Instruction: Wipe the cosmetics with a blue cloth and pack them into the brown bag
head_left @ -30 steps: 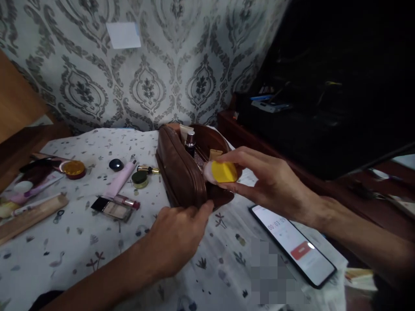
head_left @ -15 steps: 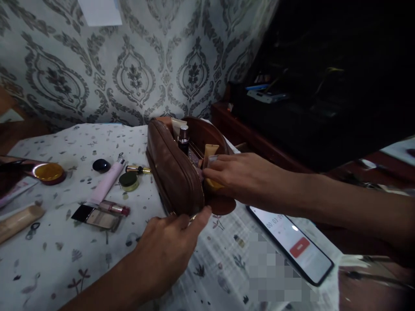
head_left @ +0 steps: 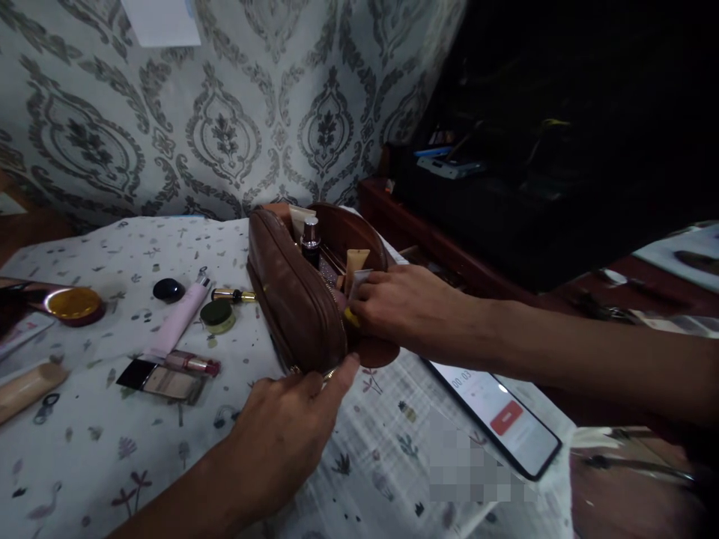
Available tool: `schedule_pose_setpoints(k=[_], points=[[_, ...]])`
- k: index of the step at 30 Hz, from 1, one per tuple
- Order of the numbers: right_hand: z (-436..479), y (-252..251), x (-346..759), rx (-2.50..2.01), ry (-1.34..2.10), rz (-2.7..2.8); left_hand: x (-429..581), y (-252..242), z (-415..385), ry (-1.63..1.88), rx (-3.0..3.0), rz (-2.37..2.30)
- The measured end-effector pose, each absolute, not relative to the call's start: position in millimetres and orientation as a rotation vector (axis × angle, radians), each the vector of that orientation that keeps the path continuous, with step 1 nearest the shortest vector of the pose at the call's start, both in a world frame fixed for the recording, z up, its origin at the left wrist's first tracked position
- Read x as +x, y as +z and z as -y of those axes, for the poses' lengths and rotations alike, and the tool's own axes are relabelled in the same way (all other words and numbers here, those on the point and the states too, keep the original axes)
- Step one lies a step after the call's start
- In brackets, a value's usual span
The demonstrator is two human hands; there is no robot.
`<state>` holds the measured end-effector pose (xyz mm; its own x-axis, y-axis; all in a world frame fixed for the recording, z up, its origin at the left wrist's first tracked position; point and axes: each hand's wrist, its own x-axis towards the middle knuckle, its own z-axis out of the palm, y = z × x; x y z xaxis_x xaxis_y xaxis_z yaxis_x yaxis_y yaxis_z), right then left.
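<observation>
A brown makeup bag (head_left: 292, 299) stands unzipped on the patterned cloth. My left hand (head_left: 292, 430) grips its near end by the zip edge, with the index finger stretched along the rim. Inside the bag's opening, my right hand (head_left: 387, 303) has its fingers closed on a yellow item (head_left: 351, 317), mostly hidden by the fingers and the bag wall. Upright in the bag are a dark bottle with a silver cap (head_left: 310, 236), a pale tube (head_left: 302, 215) at the back and a tan tube (head_left: 356, 263) beside my right fingers.
Left of the bag lie a pink tube (head_left: 178, 318), a green-lidded jar (head_left: 218, 316), a foundation bottle (head_left: 162, 380), a lip gloss tube (head_left: 194, 363), a gold-and-black tube (head_left: 233, 296) and a black round cap (head_left: 168, 289). A phone (head_left: 499, 419) lies to the right, below my forearm.
The yellow item has gone lower into the bag with my right hand, and less of it shows. My left hand keeps its hold on the bag. The whole view has shifted slightly.
</observation>
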<state>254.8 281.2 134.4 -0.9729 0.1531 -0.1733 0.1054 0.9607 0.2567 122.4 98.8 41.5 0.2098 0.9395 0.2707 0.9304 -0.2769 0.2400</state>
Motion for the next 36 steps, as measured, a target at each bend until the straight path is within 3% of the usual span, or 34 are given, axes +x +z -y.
schedule_pose_setpoints(k=[10,36], points=[[-276,148,244,0.105,0.357,-2.909,130,30,-97,0.5,2.389,-1.968],[-274,136,217,0.434,0.269,-2.623,133,34,-98,0.362,2.393,-1.982]])
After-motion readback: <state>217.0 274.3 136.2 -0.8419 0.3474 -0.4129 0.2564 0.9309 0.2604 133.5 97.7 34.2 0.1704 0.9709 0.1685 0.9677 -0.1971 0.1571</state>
